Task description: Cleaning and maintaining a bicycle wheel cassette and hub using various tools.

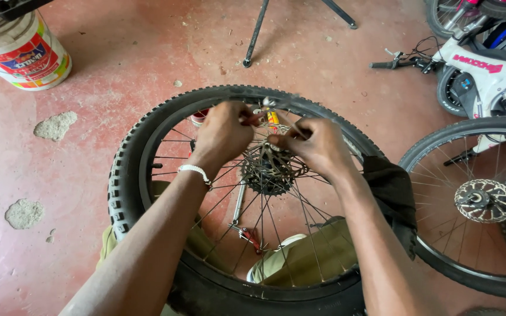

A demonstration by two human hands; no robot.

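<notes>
Worn red workshop floor

Red-painted concrete floor [118,70] with chipped grey patches [55,124] at nine o'clock, a paint bucket [27,55] at eleven, possibly a stand's legs [257,32] at twelve, bicycles [487,70] at two.

The small metal part [269,103] between the left hand [225,131] and the right hand [316,143] is motion-blurred; what it is cannot be told. The fingertips hide behind the knuckles. The wheel [147,134] is cut off at the bottom edge, the bucket [27,55] at the top.
</notes>
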